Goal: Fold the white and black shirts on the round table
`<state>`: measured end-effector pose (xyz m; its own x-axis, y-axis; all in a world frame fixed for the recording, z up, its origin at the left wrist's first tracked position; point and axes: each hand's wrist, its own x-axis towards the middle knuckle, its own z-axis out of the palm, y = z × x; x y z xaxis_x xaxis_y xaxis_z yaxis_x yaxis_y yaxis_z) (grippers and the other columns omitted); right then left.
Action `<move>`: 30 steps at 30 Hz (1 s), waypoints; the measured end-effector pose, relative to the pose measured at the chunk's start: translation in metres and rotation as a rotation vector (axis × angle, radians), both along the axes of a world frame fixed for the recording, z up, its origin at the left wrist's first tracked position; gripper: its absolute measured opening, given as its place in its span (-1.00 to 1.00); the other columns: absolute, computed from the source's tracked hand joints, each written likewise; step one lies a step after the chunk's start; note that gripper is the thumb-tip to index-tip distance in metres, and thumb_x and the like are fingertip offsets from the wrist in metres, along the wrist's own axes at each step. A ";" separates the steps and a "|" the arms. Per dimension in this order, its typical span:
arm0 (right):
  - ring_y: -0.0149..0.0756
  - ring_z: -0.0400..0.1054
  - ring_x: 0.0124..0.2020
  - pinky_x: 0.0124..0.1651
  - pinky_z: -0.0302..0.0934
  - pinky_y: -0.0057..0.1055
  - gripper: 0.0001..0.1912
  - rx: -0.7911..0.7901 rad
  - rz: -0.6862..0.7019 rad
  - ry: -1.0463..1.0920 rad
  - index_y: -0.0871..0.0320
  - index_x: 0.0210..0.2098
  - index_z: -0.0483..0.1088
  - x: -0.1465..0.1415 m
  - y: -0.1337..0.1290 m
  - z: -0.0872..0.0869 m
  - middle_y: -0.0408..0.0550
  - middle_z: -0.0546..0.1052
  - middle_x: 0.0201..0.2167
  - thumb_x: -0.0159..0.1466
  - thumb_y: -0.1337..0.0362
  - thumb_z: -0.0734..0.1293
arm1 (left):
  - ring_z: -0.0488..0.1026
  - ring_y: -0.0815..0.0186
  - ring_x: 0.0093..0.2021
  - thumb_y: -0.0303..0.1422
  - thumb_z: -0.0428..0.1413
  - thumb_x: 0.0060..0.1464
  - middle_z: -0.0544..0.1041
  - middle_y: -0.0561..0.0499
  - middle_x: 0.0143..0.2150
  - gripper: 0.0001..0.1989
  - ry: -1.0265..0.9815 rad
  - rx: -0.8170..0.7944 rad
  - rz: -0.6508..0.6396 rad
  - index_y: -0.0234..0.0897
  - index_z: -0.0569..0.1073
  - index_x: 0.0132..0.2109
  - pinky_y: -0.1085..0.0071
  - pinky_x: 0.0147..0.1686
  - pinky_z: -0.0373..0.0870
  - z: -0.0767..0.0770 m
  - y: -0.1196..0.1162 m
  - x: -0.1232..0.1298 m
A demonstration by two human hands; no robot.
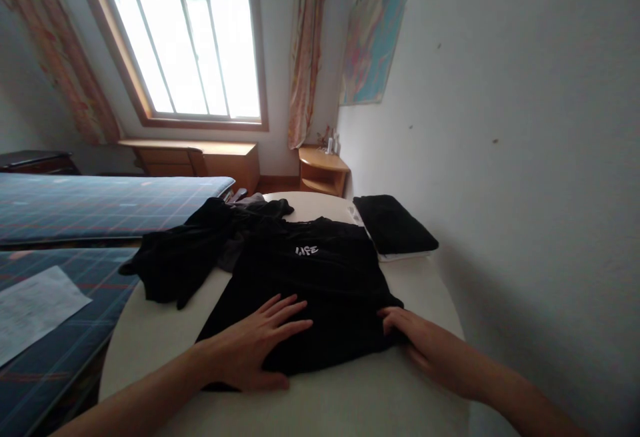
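Observation:
A black T-shirt [330, 277] with white lettering lies spread on the pale round table [340, 404], its collar pointing away from me. My left hand [255, 340] rests flat on the lower left part of the shirt, fingers spread. At the shirt's right edge, my right hand [420, 340] has its fingers closed on the black fabric. Rumpled dark clothes [185, 250] lie at the table's left, touching the shirt. A folded black garment [393, 224] sits at the back right on something white.
Beds with blue plaid covers [115, 204] stand to the left, with a sheet of paper [40, 307] on the nearer one. A white wall [525, 177] runs close along the right. Beyond are a wooden desk [225, 150] and a small corner shelf [320, 157].

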<state>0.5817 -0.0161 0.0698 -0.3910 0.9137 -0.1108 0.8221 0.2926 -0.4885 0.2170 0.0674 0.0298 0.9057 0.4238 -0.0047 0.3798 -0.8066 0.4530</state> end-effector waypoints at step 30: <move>-0.33 0.50 -0.16 -0.08 0.38 -0.40 -0.71 0.338 0.131 -0.050 0.09 -0.18 0.37 0.027 0.017 -0.037 -0.04 0.55 -0.06 0.40 0.46 0.06 | 0.46 0.35 -0.37 -0.34 0.05 0.19 0.56 0.04 -0.32 -0.88 0.035 -0.119 0.258 -0.22 0.49 -0.20 0.48 -0.35 0.25 0.013 -0.003 0.029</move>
